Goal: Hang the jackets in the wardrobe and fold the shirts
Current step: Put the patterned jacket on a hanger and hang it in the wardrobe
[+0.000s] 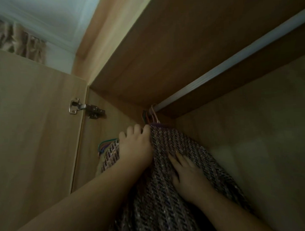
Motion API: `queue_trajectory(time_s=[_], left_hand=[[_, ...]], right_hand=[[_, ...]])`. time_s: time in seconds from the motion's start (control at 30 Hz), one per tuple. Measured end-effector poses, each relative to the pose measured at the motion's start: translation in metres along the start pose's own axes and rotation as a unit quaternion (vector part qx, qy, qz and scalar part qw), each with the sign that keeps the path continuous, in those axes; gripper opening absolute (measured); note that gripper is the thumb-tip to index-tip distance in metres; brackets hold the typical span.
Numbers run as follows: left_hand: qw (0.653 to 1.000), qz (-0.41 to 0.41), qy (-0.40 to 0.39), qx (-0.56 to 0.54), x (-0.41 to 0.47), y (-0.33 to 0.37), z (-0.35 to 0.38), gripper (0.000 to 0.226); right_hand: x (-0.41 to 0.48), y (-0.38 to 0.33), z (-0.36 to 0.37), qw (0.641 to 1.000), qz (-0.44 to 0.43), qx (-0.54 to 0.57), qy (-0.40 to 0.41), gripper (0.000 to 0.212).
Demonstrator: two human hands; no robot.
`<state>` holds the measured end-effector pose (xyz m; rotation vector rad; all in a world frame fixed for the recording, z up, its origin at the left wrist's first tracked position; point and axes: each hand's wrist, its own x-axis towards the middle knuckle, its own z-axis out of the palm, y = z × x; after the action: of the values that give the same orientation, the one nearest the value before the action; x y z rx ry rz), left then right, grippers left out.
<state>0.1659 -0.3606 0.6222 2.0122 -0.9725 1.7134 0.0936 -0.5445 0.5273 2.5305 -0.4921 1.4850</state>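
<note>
A purple-grey tweed jacket (170,192) hangs on a pink hanger (154,113) hooked over the white wardrobe rail (232,60) at its left end. My left hand (134,147) grips the jacket's left shoulder near the collar, fingers curled over the fabric edge. Lower down, my right hand (186,173) lies flat on the front of the jacket with fingers spread. More hanger hooks (145,116) sit behind the pink one, against the wardrobe's left wall.
The open wardrobe door (33,128) stands at the left, held by a metal hinge (85,108). Coloured hanger ends (104,145) poke out left of the jacket. The wardrobe's top panel (188,36) is just above the rail. The back wall (252,129) lies to the right.
</note>
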Motion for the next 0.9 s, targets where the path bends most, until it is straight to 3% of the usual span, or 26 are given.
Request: queue_trajectory(time_s=[0.07, 0.27, 0.5, 0.7, 0.9], left_hand=[[0.999, 0.046, -0.022, -0.015, -0.029, 0.008, 0.0, 0.06], [0.977, 0.154, -0.083, -0.122, -0.113, 0.028, 0.0, 0.065], [0.939, 0.155, -0.109, -0.286, -0.213, 0.055, -0.015, 0.066], [0.842, 0.168, -0.198, -0.473, -0.351, 0.058, -0.048, 0.065], [0.749, 0.224, -0.289, -0.553, -0.488, 0.061, -0.088, 0.066]], right_hand=[[-0.023, 0.004, -0.005, 0.999, 0.009, -0.032, -0.009, 0.066], [-0.101, 0.007, -0.044, 0.989, 0.065, -0.13, -0.035, 0.07], [-0.221, -0.036, -0.111, 0.96, 0.166, -0.221, -0.036, 0.068], [-0.369, -0.118, -0.135, 0.913, 0.265, -0.304, -0.065, 0.063], [-0.521, -0.228, -0.148, 0.858, 0.372, -0.336, -0.111, 0.062]])
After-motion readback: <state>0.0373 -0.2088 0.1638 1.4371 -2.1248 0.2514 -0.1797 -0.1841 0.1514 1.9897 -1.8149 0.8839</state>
